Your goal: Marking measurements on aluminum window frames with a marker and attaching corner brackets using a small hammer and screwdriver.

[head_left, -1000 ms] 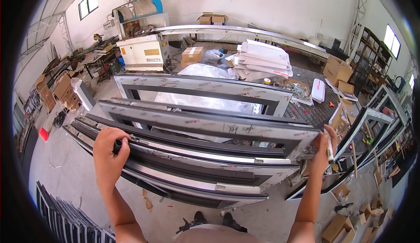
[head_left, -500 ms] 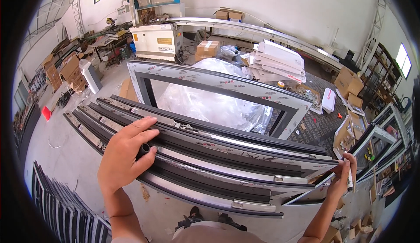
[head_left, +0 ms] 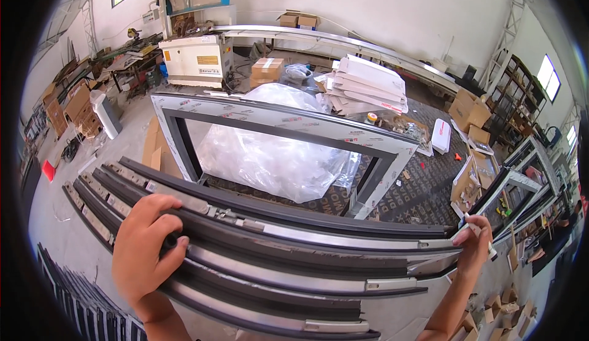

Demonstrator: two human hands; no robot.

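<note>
Gripping a dark window frame at both ends, your left hand curls its fingers over the near rail, while your right hand closes on the far corner. Beyond your fingertips lies another frame over plastic wrap.

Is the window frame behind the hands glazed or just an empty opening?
Empty: the window frame has no pane; crumpled clear plastic bulges through the opening.
</note>
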